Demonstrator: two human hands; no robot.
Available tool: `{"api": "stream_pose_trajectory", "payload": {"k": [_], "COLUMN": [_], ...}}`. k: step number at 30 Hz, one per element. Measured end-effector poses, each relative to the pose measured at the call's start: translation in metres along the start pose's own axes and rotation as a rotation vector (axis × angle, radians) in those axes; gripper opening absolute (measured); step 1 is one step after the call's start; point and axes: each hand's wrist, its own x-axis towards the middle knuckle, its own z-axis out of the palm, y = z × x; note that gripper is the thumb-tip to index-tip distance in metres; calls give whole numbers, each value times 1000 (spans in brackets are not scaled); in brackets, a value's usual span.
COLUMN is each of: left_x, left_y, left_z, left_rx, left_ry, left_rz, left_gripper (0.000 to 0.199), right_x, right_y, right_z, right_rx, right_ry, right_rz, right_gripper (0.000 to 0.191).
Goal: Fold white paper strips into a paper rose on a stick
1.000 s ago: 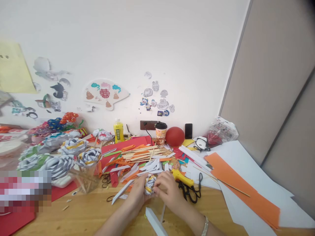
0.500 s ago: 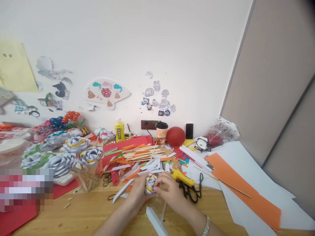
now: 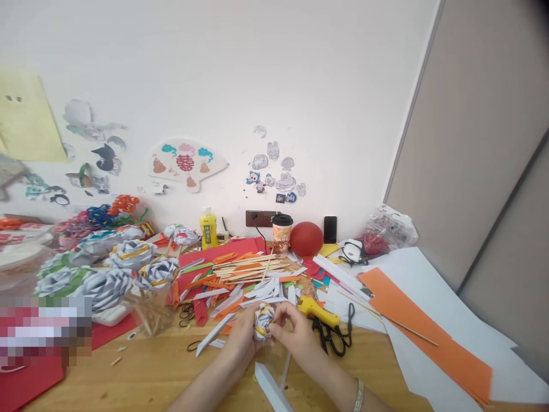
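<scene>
A small rolled paper flower (image 3: 263,321), white with yellow strips, is held low in the middle of the view. Wrapped round its left side is my left hand (image 3: 242,337). My right hand (image 3: 295,333) pinches the flower's right edge between thumb and fingers. Below the hands a folded white paper strip (image 3: 271,389) lies on the wooden table (image 3: 141,383). Just right of my right hand is a yellow glue gun (image 3: 319,312), with black-handled scissors (image 3: 337,343) beside it.
Wooden sticks (image 3: 246,269) and cut paper strips are heaped behind the hands. Finished paper flowers (image 3: 105,286) stand at left. A yellow bottle (image 3: 209,229), a paper cup (image 3: 282,234) and a red balloon (image 3: 306,239) line the wall. Orange paper (image 3: 429,332) lies over white sheets at right.
The flower and both hands have shifted very slightly; the fingers of my right hand have moved a little at the flower's edge. The hold is unchanged.
</scene>
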Motion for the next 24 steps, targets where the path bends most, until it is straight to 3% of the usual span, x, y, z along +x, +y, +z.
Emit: {"api": "stream_pose_trajectory", "payload": {"k": [5, 11, 17, 24], "left_x": [0, 2, -1, -4], "left_y": [-1, -2, 3, 4], "left_z": [4, 3, 5, 6], "left_rx": [-50, -85, -51, -7], "left_ry": [-6, 0, -8, -31], "left_rz": [46, 29, 30, 44], "left_gripper": [20, 20, 13, 16], "right_x": [0, 1, 1, 1], "right_y": [4, 8, 7, -3], "right_z": [2, 0, -1, -7], "right_rx": [159, 36, 88, -54], "right_ry": [-47, -12, -72, -32], "right_rz": [78, -12, 34, -110], "right_gripper": [28, 27, 29, 24]}}
